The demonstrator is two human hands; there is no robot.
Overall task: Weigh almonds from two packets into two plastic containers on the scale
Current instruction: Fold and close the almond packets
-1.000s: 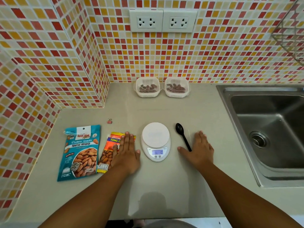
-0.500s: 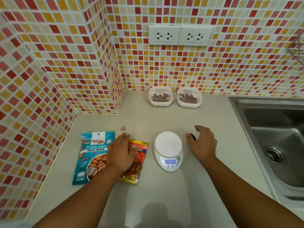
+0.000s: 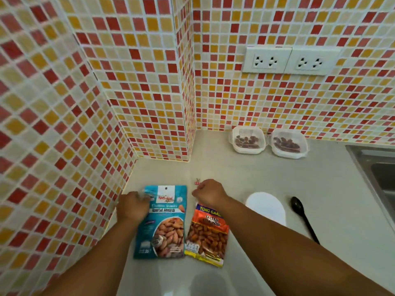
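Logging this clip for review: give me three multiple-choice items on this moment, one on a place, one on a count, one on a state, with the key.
1. Where is the black spoon?
A. right of the scale
B. on the blue packet
C. inside a container

2. How many plastic containers stand by the back wall?
A. one
B. two
C. four

3. What is the left hand doing?
A. lying flat on the counter
B. holding the spoon
C. closing its grip on the top corner of the blue packet

Key: 1 A, the spoon lies on the counter beyond the scale's right side. 2 B, two sit side by side, both holding almonds. 3 C, its fingers curl at that packet's upper left corner.
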